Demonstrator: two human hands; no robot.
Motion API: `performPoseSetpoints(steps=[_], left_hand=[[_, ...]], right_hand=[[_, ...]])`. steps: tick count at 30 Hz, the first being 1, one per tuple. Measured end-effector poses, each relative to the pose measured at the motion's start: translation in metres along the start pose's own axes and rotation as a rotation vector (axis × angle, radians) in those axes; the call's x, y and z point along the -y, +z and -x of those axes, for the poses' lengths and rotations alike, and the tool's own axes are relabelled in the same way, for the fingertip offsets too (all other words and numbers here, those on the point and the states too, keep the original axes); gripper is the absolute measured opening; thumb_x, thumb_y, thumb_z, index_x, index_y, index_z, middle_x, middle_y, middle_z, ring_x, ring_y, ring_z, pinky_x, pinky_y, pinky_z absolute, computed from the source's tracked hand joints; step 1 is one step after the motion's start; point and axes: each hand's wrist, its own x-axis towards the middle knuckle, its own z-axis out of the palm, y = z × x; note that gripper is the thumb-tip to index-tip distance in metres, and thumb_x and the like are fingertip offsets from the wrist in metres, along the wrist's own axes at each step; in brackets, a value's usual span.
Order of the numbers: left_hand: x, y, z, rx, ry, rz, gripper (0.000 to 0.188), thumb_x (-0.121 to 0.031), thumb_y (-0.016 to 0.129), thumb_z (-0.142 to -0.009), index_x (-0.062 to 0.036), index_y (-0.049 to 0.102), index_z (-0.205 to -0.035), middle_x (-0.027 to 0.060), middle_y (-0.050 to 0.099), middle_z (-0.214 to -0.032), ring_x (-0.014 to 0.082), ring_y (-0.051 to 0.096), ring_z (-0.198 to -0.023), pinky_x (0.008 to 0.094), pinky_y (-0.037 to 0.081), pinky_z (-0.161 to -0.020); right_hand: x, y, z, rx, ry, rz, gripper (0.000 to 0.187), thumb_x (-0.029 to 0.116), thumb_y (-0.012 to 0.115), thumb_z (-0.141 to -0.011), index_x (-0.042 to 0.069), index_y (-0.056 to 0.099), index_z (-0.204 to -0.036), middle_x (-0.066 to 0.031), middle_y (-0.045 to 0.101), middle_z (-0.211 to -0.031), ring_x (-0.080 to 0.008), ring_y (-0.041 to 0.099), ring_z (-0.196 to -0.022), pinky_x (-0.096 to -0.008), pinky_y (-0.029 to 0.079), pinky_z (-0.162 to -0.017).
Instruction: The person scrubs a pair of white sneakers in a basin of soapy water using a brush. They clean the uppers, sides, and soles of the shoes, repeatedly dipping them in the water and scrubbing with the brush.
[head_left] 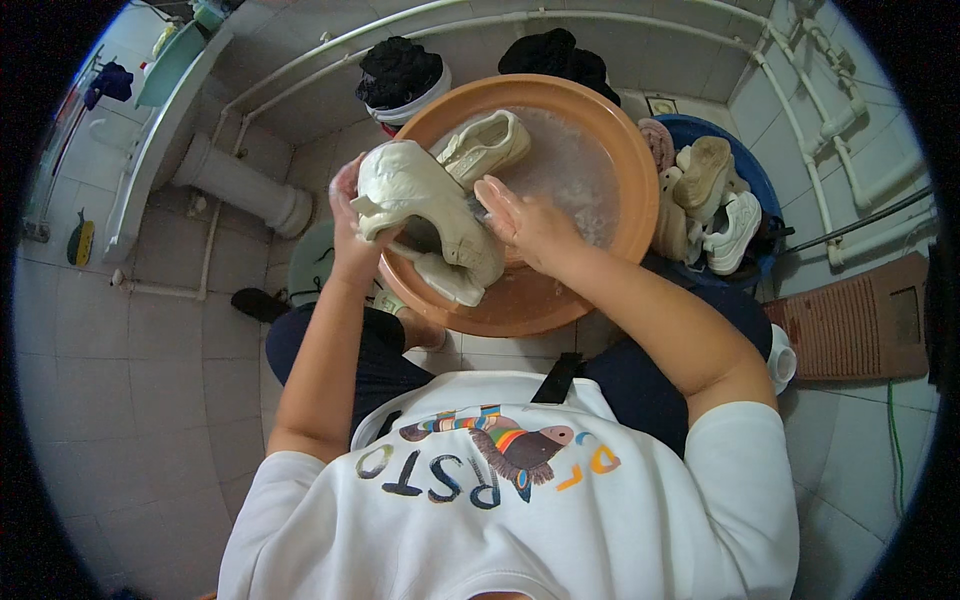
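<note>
My left hand (348, 215) grips a wet cream-white shoe (405, 180) from its left side, holding it tilted over the near left part of a round orange basin (648, 185). The shoe's dark opening shows between its pale sides. Just right of it is my right hand (530, 222), fingers stretched out and palm partly turned up, holding nothing. Whether its fingertips touch the shoe I cannot tell. A second cream shoe (487, 148) lies in the basin behind both hands, amid foamy water (575, 165).
At the right, a blue tub (765, 185) holds several shoes, with a brown washboard (850, 318) nearer me. Behind the basin stand a white bucket (437, 88) of black cloth and another dark heap (560, 55). White pipes (540, 14) line the wall; a sink pedestal (240, 185) is at left.
</note>
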Motion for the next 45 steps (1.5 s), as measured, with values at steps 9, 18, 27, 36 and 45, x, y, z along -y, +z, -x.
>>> performPoseSetpoints(steps=[9,18,27,36,45], left_hand=[[-0.056,-0.022,-0.018,0.38,-0.013,-0.53,0.109,-0.039,0.085,-0.044,-0.0041,0.033,-0.133,0.0132,0.038,-0.128,0.0285,0.038,-0.121,0.0383,0.031,-0.102],[-0.084,0.029,-0.009,0.294,0.129,-0.841,0.071,-0.022,0.071,-0.056,-0.0137,0.049,-0.123,0.0185,0.046,-0.116,0.0366,0.044,-0.11,0.0399,0.039,-0.093],[-0.079,0.041,-0.009,0.163,0.118,-0.921,0.064,-0.019,0.068,-0.056,-0.0154,0.052,-0.118,0.0163,0.049,-0.11,0.0369,0.046,-0.106,0.0414,0.04,-0.09],[-0.079,0.045,-0.006,0.14,0.089,-0.965,0.071,-0.018,0.071,-0.055,-0.0154,0.048,-0.122,0.0166,0.047,-0.111,0.0357,0.044,-0.107,0.0418,0.039,-0.09],[-0.069,0.046,-0.007,0.066,0.152,-0.871,0.07,-0.014,0.07,-0.056,-0.0128,0.048,-0.122,0.0169,0.045,-0.114,0.0334,0.043,-0.108,0.0404,0.037,-0.093]], right_hand=[[-0.021,0.027,-0.007,-0.138,-0.244,-0.526,0.055,0.026,0.048,-0.089,0.012,0.029,-0.139,-0.0201,0.046,-0.126,-0.0342,0.047,-0.112,-0.0365,0.038,-0.095],[0.057,-0.038,0.02,-0.298,-0.258,-0.367,0.052,0.029,0.047,-0.089,0.017,0.032,-0.137,-0.0188,0.052,-0.11,-0.0368,0.054,-0.097,-0.0407,0.043,-0.084],[0.043,-0.031,0.005,-0.24,-0.187,-0.539,0.046,0.03,0.043,-0.092,0.013,0.035,-0.134,-0.0173,0.049,-0.126,-0.0318,0.05,-0.113,-0.0362,0.041,-0.091],[0.015,-0.02,0.006,0.035,0.033,-0.302,0.049,0.033,0.041,-0.092,0.014,0.033,-0.136,-0.0167,0.048,-0.127,-0.0357,0.049,-0.112,-0.0379,0.039,-0.092],[-0.009,-0.002,-0.004,0.005,-0.037,-0.387,0.05,0.031,0.042,-0.093,0.01,0.03,-0.137,-0.0189,0.046,-0.128,-0.0341,0.046,-0.116,-0.0356,0.038,-0.094]])
